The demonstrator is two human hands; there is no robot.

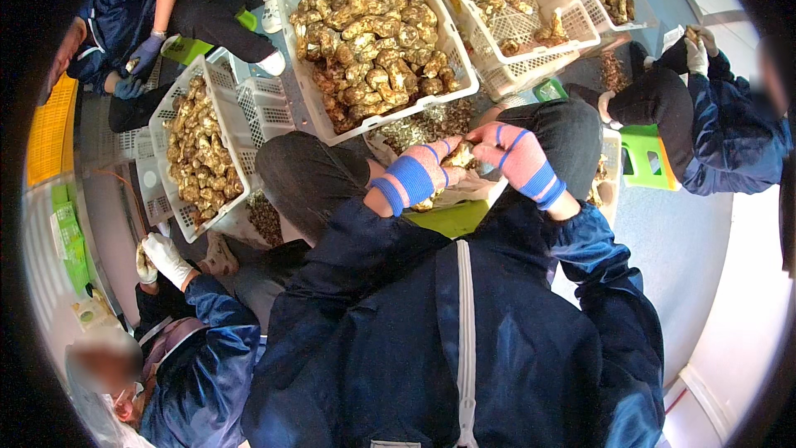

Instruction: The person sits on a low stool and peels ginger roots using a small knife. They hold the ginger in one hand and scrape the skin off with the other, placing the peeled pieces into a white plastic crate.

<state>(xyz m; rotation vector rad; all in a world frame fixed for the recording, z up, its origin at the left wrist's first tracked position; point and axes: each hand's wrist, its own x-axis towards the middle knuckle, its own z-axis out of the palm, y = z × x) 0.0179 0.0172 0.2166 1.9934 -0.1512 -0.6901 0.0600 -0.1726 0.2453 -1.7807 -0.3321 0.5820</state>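
My left hand (415, 173), in a pink knit glove with blue bands, grips a brown-and-white matsutake mushroom (460, 157) from the left. From the other side, my right hand (515, 152), gloved the same way, holds the same mushroom with thumb and fingers. Whether a small tool sits between the fingers cannot be made out. Beneath the hands, between my knees, lie a crumpled pale sheet (469, 191) and part of a green plastic stool (451, 219). Just beyond the hands is a heap of dark and pale trimmings (429, 127).
A white crate (469, 88) heaped with mushrooms stands ahead. Stacked crates (584, 34) are at its right, and a smaller tilted crate (239, 190) at its left. Co-workers sit close by: gloved hands show at lower left (166, 258), upper left (148, 53) and right (698, 56).
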